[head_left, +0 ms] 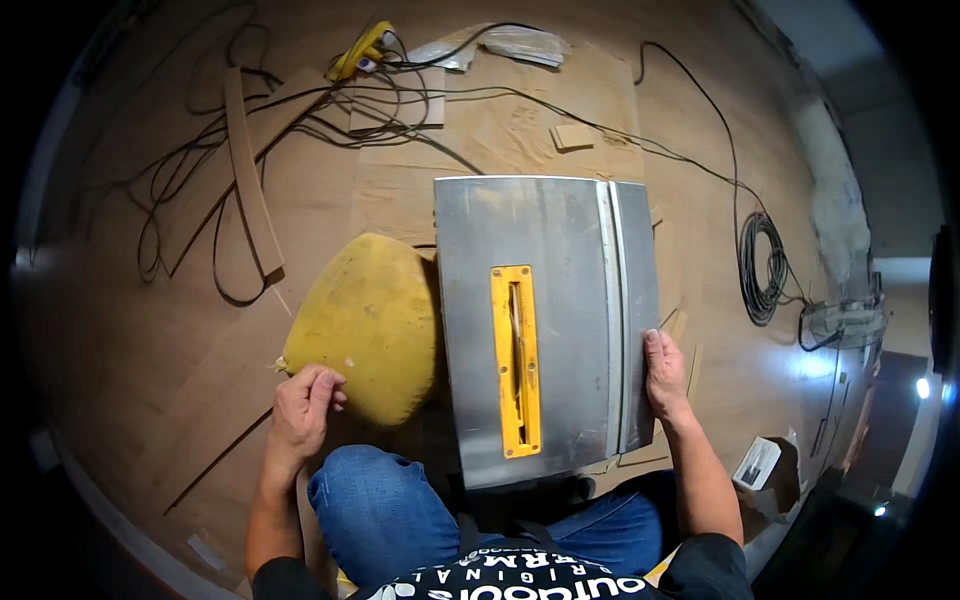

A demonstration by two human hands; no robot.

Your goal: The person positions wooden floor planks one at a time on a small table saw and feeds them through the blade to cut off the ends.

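— What packages do we have around us?

— A small box (pixel 762 462) with a pale printed top sits low on our right, and clear plastic bags (pixel 500 45) lie at the far end of the floor beside a yellow plug block (pixel 362 50).

— And our hands?

— Our left hand (pixel 303 405) curls its fingers over the near edge of the yellow dust bag (pixel 368 325), which lies just left of the table saw (pixel 545 320). Our right hand (pixel 665 372) rests with fingers together on the saw's right edge, beside the fence rail (pixel 612 310).

— What's hard to see?

— The blade in the yellow insert (pixel 516 360) is only a dark slit. Our knee (pixel 385 510) hides the saw's near corner.

— Around it?

— Black cables (pixel 300 110) tangle over the wooden floor (pixel 120 330), a coil (pixel 762 265) lies right, and wood strips (pixel 250 170) lie left.
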